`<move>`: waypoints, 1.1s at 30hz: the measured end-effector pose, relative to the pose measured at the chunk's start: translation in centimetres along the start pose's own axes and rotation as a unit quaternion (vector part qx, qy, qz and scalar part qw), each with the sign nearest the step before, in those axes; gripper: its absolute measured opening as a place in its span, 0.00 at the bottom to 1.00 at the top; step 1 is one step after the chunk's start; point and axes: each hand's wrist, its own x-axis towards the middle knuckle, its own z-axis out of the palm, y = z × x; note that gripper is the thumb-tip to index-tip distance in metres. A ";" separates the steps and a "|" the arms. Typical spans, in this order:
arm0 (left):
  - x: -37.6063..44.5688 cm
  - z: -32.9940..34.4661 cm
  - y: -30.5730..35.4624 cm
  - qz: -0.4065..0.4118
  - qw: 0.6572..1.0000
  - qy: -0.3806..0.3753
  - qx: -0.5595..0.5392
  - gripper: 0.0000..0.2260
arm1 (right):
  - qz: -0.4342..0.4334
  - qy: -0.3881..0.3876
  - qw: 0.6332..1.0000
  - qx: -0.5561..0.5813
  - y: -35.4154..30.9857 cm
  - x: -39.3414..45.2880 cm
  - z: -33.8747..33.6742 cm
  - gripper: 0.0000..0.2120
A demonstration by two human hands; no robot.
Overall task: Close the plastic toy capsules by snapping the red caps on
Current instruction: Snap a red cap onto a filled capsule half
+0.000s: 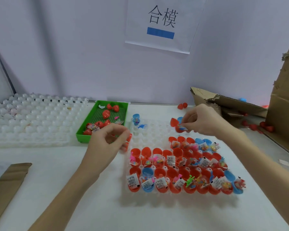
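Observation:
A white holder tray (154, 134) on the table carries several open red and blue capsules (178, 164), each stuffed with small toys and paper slips. My left hand (107, 142) hovers at the tray's left edge, fingers curled round a red capsule (128, 140) that is mostly hidden. My right hand (202, 120) is over the tray's far right corner, pinching an open red capsule (178, 126) with its hinged cap (173, 121) up and a blue toy inside.
A green basket (122, 117) with red capsules sits behind my left hand. Stacked white trays (32, 117) fill the left. An open blue capsule (136, 118) and blue toy (142, 126) lie on the tray's far part. Torn cardboard boxes (223, 104) and loose red capsules (182, 105) are on the right.

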 end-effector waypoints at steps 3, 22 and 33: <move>-0.3 0.5 0.2 -0.005 1.000 -0.029 0.009 0.05 | -0.065 -0.012 0.997 0.029 -4.2 -2.0 2.5 0.03; 0.1 0.2 -0.4 -0.026 0.999 0.000 -0.033 0.04 | -0.056 -0.006 0.982 0.181 -10.1 -1.9 8.5 0.06; 0.3 -0.2 -0.2 -0.117 0.961 -0.035 -0.247 0.11 | -0.034 0.031 0.942 0.332 -9.8 -2.4 9.2 0.09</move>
